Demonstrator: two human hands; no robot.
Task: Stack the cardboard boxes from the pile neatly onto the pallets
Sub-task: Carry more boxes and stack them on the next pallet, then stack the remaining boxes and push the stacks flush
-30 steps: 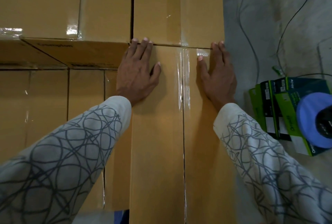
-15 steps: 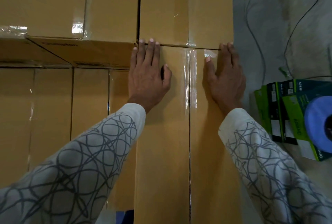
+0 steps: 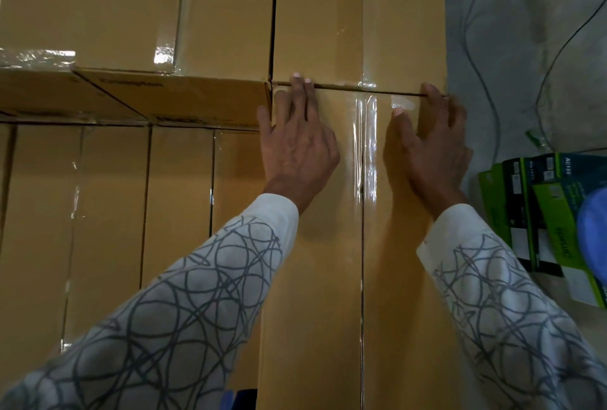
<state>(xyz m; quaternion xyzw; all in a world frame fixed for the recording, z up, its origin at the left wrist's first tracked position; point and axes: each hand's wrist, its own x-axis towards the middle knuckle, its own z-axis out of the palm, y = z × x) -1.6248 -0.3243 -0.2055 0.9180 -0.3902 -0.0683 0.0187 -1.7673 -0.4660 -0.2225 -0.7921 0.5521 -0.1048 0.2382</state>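
A long taped cardboard box (image 3: 328, 278) lies lengthwise in front of me, on top of the stack. Its far end meets another cardboard box (image 3: 358, 15) along a thin dark seam. My left hand (image 3: 297, 150) lies flat on the near box's top, left of the tape line. Its fingertips reach the seam and the little finger spreads to the box's left edge. My right hand (image 3: 427, 153) lies flat to the right of the tape, with fingertips at the far right corner. Neither hand grips anything.
More cardboard boxes sit to the left: a raised row (image 3: 98, 5) at the back and a lower row (image 3: 108, 212) nearer me. To the right is grey floor (image 3: 525, 97) with cables (image 3: 476, 48), green cartons (image 3: 538, 212) and a blue roll (image 3: 594, 229).
Both hands stay pressed flat on the box near its far end. My left hand's fingers have spread toward the box's left edge. The view has shifted slightly.
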